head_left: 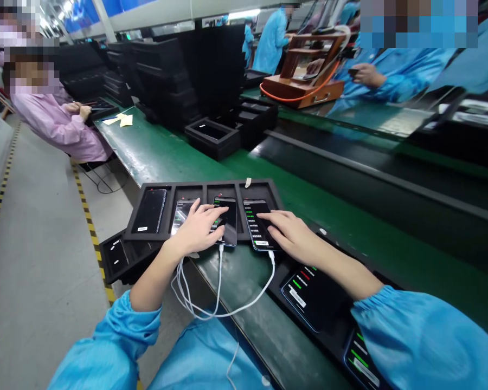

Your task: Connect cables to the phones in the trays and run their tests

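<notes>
A black foam tray point(187, 188) with four-sided pockets lies across the green bench in front of me. My left hand point(201, 225) rests with fingers spread over a smartphone point(229, 230), fingertips at its screen. Partly behind that hand is another lit smartphone point(179, 212). My right hand point(293, 230) reaches over a third smartphone point(258, 216) with a list in white and green on its screen, index finger extended to it. A dark smartphone point(150, 211) sits in the leftmost pocket. White charging cables point(220, 281) run from the lower ends of the phones.
A second tray on the right holds lit smartphones point(309, 295) under my right forearm. Another black tray point(116, 257) juts past the bench's left edge. Tall black tray stacks point(166, 81) and a wooden box point(305, 86) stand beyond. Co-workers in pink point(61, 119) and blue point(270, 43) work nearby.
</notes>
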### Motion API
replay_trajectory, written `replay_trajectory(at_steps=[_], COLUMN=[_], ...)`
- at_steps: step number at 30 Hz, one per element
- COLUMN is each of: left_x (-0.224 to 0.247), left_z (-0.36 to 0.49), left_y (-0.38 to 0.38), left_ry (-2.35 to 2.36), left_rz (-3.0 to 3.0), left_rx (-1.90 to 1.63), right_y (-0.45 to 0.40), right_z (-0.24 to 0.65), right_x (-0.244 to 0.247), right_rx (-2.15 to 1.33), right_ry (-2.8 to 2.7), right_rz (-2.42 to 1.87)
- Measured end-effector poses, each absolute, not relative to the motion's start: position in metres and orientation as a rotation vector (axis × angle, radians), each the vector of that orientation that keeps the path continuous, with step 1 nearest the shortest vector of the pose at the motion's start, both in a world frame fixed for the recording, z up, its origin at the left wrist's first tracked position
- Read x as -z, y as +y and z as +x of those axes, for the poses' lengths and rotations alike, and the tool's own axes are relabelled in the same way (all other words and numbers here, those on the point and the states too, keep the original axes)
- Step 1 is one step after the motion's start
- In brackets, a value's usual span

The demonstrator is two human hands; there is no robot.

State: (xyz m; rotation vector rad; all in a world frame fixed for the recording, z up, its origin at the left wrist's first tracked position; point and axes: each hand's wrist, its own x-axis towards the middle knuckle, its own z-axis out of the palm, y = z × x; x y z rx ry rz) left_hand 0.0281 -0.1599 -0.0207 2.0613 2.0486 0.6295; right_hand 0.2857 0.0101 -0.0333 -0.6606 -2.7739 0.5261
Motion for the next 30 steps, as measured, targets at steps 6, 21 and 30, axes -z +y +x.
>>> replay_trajectory(at_steps=[6,21,30], left_x=[0.023,0.038,0.039], left_z=[0.021,-0.020,-0.011], left_y=[-0.169,-0.225,-0.225], left_ry=[2.135,2.340,2.238], left_rz=[2.003,1.721,1.841], left_rx=[-0.789,-1.047,-1.062], right_y=[0.012,-0.012,-0.010], right_z=[0.289,0.312,0.311], right_x=[0.031,0.027,0.036], right_rx=[-0.516,-0.573,-0.519], right_ry=[-2.740,-2.716,-2.711], right_rz=[-0.668,-0.605,-0.612])
